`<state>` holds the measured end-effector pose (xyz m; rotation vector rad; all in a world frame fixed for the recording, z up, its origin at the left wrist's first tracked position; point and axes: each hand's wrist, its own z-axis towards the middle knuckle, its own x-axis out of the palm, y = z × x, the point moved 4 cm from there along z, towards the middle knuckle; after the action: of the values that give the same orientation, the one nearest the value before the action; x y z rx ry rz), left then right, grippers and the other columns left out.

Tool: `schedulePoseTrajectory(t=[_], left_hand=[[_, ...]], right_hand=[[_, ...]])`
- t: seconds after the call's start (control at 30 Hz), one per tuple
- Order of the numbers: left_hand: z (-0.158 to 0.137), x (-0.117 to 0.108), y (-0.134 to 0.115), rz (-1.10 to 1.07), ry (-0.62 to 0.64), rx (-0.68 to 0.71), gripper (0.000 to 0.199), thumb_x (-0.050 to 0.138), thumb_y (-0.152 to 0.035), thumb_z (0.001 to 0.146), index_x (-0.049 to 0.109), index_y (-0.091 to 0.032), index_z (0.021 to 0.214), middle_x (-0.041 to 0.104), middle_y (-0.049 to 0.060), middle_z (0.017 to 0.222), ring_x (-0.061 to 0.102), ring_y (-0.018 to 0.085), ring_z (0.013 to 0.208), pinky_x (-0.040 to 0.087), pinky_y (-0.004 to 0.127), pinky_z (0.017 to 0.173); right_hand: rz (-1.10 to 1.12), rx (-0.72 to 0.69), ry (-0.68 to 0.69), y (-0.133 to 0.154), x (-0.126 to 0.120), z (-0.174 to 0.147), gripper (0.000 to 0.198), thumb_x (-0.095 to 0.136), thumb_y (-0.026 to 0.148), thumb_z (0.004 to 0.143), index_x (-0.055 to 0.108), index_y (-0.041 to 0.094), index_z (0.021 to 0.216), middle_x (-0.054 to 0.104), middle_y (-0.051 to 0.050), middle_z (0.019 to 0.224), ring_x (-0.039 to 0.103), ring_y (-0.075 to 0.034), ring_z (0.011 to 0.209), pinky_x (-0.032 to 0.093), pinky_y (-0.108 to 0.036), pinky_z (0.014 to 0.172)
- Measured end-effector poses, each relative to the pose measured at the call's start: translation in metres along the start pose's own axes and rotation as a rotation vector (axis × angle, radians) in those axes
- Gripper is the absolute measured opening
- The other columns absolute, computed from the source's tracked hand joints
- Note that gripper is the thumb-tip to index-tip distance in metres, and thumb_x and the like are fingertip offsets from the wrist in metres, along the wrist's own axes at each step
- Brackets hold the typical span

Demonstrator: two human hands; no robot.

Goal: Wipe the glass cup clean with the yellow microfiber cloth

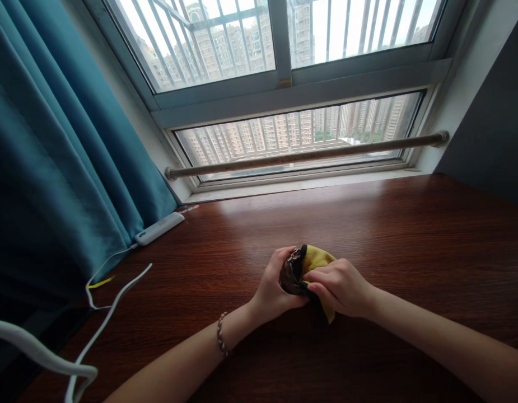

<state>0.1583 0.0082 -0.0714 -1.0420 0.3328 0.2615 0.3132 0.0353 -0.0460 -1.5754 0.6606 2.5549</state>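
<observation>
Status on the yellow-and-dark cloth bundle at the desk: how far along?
Done: the cloth bundle is already gathered into a compact wad on the wooden desk. In hand: the left hand cups its dark side, and the right hand pinches the yellow side, both in a closed grip. Left: a yellow tail hangs loose below the right hand.

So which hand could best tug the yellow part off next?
Probably the right hand: its fingers already pinch the yellow and dark brown cloth bundle, while the left hand cups the dark end.
</observation>
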Motion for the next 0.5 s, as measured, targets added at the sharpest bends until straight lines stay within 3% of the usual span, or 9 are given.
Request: schedulePoseTrajectory(t=[0.1, 0.2, 0.33, 0.5], left_hand=[[0.0, -0.001, 0.005, -0.323, 0.04, -0.158, 0.087, 0.078, -0.016, 0.055, 0.029, -0.022, 0.126, 0.048, 0.008, 0.119, 0.049, 0.021, 0.108, 0.039, 0.033, 0.094], [0.0, -0.001, 0.008, -0.579, 0.08, -0.253, 0.068, 0.077, -0.024, 0.057, 0.04, -0.019, 0.113, 0.054, 0.004, 0.103, 0.051, 0.016, 0.095, 0.04, 0.025, 0.082], [0.002, 0.0, 0.014, -0.733, 0.142, -0.339, 0.055, 0.068, -0.048, 0.064, 0.051, -0.014, 0.104, 0.058, 0.005, 0.091, 0.053, 0.015, 0.082, 0.041, 0.024, 0.071], [0.002, 0.002, 0.021, -0.873, 0.151, -0.478, 0.056, 0.05, -0.063, 0.074, 0.061, -0.012, 0.096, 0.063, 0.006, 0.076, 0.056, 0.016, 0.065, 0.044, 0.029, 0.065]], right_hand=[[-0.037, -0.071, -0.06, -0.005, 0.001, -0.003, 0.032, 0.031, 0.032, 0.096, 0.057, 0.016, 0.084, 0.06, -0.002, 0.077, 0.052, -0.013, 0.066, 0.031, -0.029, 0.062], [0.005, -0.169, -0.142, -0.008, 0.001, -0.005, 0.032, 0.031, 0.033, 0.096, 0.058, 0.015, 0.097, 0.062, -0.005, 0.086, 0.055, -0.014, 0.072, 0.035, -0.029, 0.067], [0.036, -0.274, -0.199, -0.009, 0.003, -0.006, 0.038, 0.031, 0.04, 0.097, 0.054, 0.014, 0.111, 0.062, -0.006, 0.098, 0.055, -0.017, 0.078, 0.039, -0.029, 0.071], [-0.058, -0.284, -0.107, -0.013, 0.011, -0.005, 0.051, 0.031, 0.046, 0.096, 0.037, 0.015, 0.136, 0.05, -0.005, 0.128, 0.052, -0.02, 0.097, 0.039, -0.034, 0.085]])
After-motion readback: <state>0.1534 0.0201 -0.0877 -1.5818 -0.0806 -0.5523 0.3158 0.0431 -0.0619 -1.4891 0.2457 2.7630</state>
